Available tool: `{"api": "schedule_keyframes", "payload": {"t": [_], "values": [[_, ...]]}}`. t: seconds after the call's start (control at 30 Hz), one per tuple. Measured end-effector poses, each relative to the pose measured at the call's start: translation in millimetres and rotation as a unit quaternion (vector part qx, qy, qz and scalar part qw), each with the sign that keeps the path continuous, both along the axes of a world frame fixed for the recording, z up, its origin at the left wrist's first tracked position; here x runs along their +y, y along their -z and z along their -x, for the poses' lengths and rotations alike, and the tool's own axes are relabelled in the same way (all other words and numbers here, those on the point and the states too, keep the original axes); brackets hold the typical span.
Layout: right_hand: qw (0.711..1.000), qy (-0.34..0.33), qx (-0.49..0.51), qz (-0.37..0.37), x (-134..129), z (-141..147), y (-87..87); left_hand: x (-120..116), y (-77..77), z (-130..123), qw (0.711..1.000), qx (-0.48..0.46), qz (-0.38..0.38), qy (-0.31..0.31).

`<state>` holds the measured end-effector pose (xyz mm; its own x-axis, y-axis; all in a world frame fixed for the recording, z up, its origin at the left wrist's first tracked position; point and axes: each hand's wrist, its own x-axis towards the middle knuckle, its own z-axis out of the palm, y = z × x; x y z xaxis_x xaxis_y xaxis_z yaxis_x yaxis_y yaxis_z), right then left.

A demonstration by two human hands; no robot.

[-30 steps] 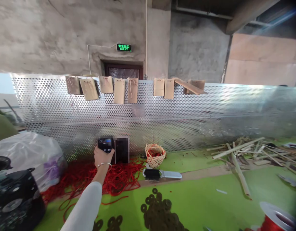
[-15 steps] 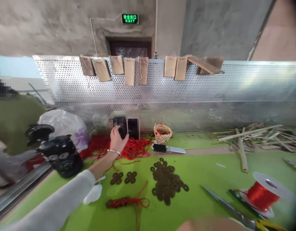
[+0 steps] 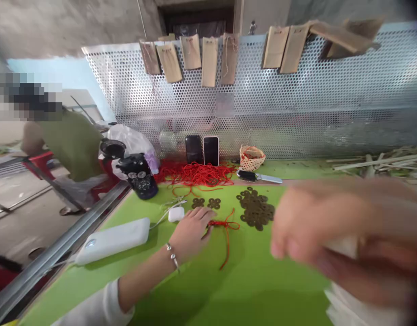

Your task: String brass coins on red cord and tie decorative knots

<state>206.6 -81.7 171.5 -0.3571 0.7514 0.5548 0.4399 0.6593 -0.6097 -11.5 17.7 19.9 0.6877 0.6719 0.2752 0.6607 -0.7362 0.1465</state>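
My left hand (image 3: 191, 233), with a bracelet at the wrist, reaches over the green table. Its fingers rest at the left end of a red knotted cord (image 3: 225, 224) with coins bound in it, its thumb and fingertips closing on that end. Close to the camera on the right, my right hand (image 3: 317, 222) is blurred; its fingers look curled, and whether they hold anything cannot be made out. A pile of dark coins (image 3: 258, 209) lies between the hands. Two small coin groups (image 3: 198, 203) (image 3: 214, 203) sit just above my left hand.
A white power bank (image 3: 115, 240), earbud case (image 3: 176, 214) and black cup (image 3: 139, 176) stand left. Red cords (image 3: 208, 174), two phones (image 3: 211, 151), a basket (image 3: 252, 157) and a brush (image 3: 259, 176) line the back. A person in green (image 3: 73, 140) is at far left.
My left hand has moved from the phones down to the knotted cord. My right hand has risen into view at the right. The view has shifted downward and left.
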Motion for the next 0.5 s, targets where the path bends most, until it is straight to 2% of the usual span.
{"api": "schedule_keyframes", "payload": {"t": [0.03,0.1,0.13,0.23,0.37,0.43,0.5], "values": [[0.997,-0.051,-0.06,0.004,10,1,-0.9,3,4.1,-3,1.0,0.004,-0.008,-0.004],[0.991,-0.075,-0.107,0.006,29,3,6.9,10,11.3,-9,1.0,0.008,-0.018,-0.004],[0.99,-0.079,-0.117,0.019,36,4,16.1,13,14.6,-13,1.0,0.008,-0.018,-0.002],[0.987,-0.066,-0.116,0.088,50,9,61.1,18,22.6,-22,1.0,-0.005,-0.005,0.019],[0.97,-0.034,-0.049,0.235,50,21,130.6,18,27.8,-23,0.998,-0.052,-0.01,0.031],[0.95,-0.036,-0.004,0.312,47,29,156.8,16,28.2,-20,0.993,-0.108,-0.038,0.033],[0.935,-0.03,0.047,0.349,46,35,175.1,12,27.7,-17,0.983,-0.159,-0.071,0.048]]}}
